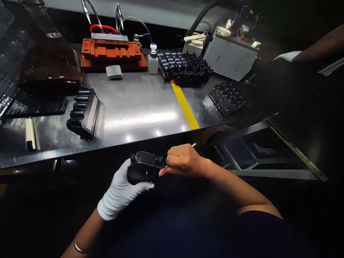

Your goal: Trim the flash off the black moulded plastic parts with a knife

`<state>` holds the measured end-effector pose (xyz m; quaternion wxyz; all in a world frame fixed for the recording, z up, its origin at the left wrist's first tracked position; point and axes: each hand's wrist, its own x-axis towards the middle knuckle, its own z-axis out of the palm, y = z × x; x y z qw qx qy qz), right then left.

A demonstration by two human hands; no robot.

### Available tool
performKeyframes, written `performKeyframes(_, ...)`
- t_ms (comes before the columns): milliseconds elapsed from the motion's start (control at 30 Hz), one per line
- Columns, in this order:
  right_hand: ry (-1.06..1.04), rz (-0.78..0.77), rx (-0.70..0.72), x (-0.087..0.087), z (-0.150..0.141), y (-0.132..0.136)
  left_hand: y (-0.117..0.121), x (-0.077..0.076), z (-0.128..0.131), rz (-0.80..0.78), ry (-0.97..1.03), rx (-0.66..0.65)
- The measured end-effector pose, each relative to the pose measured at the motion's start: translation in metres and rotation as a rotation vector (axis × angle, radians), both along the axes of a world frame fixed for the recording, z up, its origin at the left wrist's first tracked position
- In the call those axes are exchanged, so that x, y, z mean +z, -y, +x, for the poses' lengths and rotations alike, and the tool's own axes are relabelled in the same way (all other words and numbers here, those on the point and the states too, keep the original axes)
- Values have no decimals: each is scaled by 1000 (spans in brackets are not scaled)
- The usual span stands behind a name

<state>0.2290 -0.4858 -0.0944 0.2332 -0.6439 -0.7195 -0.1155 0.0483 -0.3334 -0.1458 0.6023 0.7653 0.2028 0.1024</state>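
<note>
My left hand (pixel 120 190), in a white glove, grips a black moulded plastic part (pixel 146 163) in front of my body, just off the table's near edge. Bare fingers of my right hand (pixel 182 159) are closed around a thin stick-like tool (pixel 194 145). Its pale end pokes out above the knuckles, and the other end meets the right side of the black part. Most of the tool is hidden in the fist, so its exact kind cannot be made out. The underside of the part is covered by the glove.
On the metal table (pixel 134 107) stand a ribbed black part (pixel 83 113), an orange fixture (pixel 113 53), a white pump bottle (pixel 153 61) and rows of black parts (pixel 185 68). Yellow tape (pixel 185 104) crosses the surface. Another person's arm (pixel 322 43) reaches in at right.
</note>
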Motion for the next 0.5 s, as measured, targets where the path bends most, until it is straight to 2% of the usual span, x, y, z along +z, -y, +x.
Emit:
performKeyframes(133,2,-8,8,-1,2,1,-1,2,2,-32,14,-62)
performKeyframes(333,26,24,30,-7,1,5,3,0,2,-94,-19,-69)
performKeyframes(400,-55,11,15,-7,1,6,6,0,1,-114,-55,6)
performKeyframes(500,-269,0,-36,-6,-1,7,9,0,-1,-147,-55,211)
